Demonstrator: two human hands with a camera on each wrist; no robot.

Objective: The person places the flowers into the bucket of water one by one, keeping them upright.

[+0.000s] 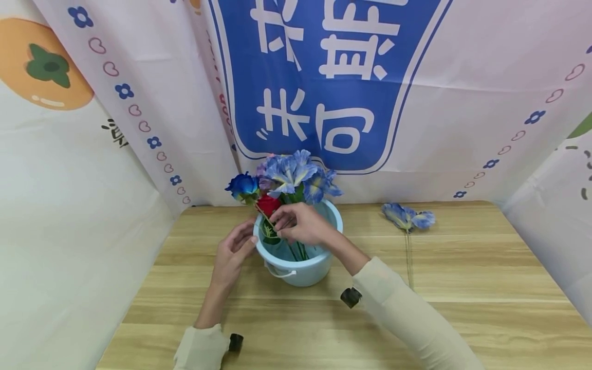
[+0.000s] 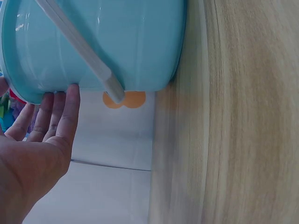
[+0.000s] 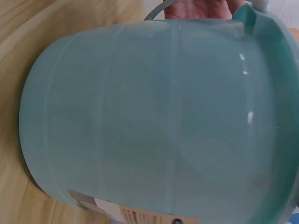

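Observation:
A light-blue bucket [image 1: 305, 272] stands on the wooden table, with artificial flowers leaning in it. My right hand [image 1: 300, 223] is over its mouth, thumb and fingers pinching the thin stem of a blue rose [image 1: 242, 186]. The rose's bloom hangs past the bucket's left rim. Beside the hand is a red rose [image 1: 268, 205], and behind it rise blue irises [image 1: 290, 173]. My left hand [image 1: 233, 254] touches the bucket's left side near the rim; in the left wrist view its fingers [image 2: 70, 109] lie fairly straight against the wall. The right wrist view shows mainly the bucket [image 3: 140, 116].
Right of the bucket, a blue iris [image 1: 407, 217] lies on the table [image 1: 476, 257], its stem pointing toward the front. A white bucket handle [image 1: 282, 273] hangs at the front. A printed cloth [image 1: 430, 128] hangs behind the table.

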